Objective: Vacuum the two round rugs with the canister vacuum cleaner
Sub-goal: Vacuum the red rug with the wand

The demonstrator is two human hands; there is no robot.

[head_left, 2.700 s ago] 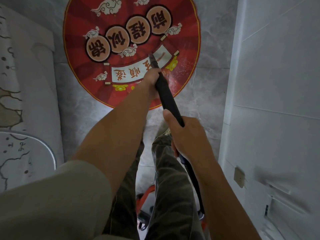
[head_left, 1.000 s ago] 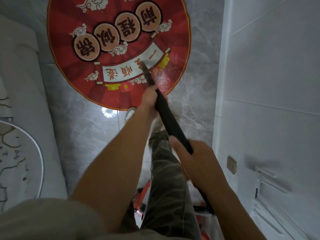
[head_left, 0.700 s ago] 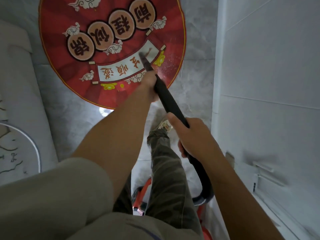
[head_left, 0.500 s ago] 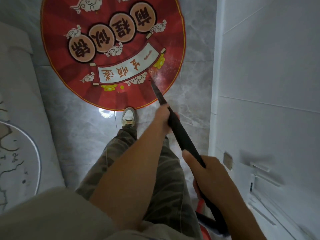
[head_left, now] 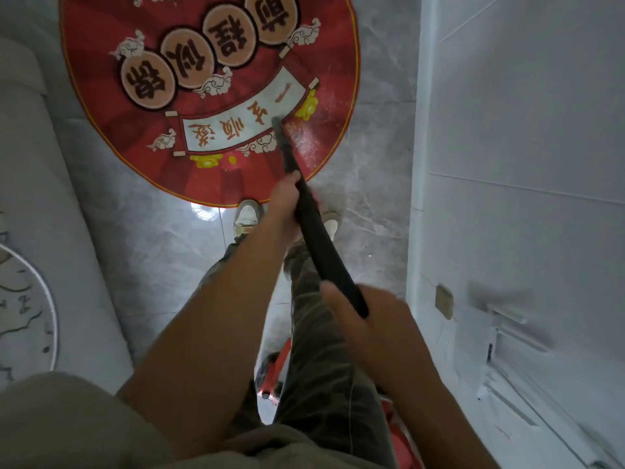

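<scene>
The red round rug (head_left: 209, 96), printed with cream clouds, four tan discs of characters and a white scroll band, lies flat on the grey marbled tile floor (head_left: 152, 252) ahead of the person's feet. Its far part is cut off by the top of the frame. A black vacuum wand (head_left: 316, 235) slants from lower right up to the rug. Its narrow nozzle tip (head_left: 276, 122) sits on the right end of the scroll band, just beside a patch of fine white specks (head_left: 316, 137) on the red pile. The left hand (head_left: 285, 198) is wrapped round the wand low down, near the rug's near edge. The right hand (head_left: 370, 321) grips the wand's upper end, with the thumb laid along the top; this hand is somewhat blurred. Two pale shoes (head_left: 248, 214) stand on the tiles just short of the rug, one on each side of the wand, below camouflage trousers (head_left: 321, 353). The red body of the canister vacuum cleaner (head_left: 274, 368) shows between and behind the legs, mostly hidden by them. A white panelled wall (head_left: 524, 157) runs down the right side and carries a small brass-coloured plate (head_left: 444, 301). At the left edge lies a pale surface with a curved rim and dark line pattern (head_left: 23, 316); what it is cannot be told. A beige sleeve (head_left: 67, 431) fills the lower left corner.
</scene>
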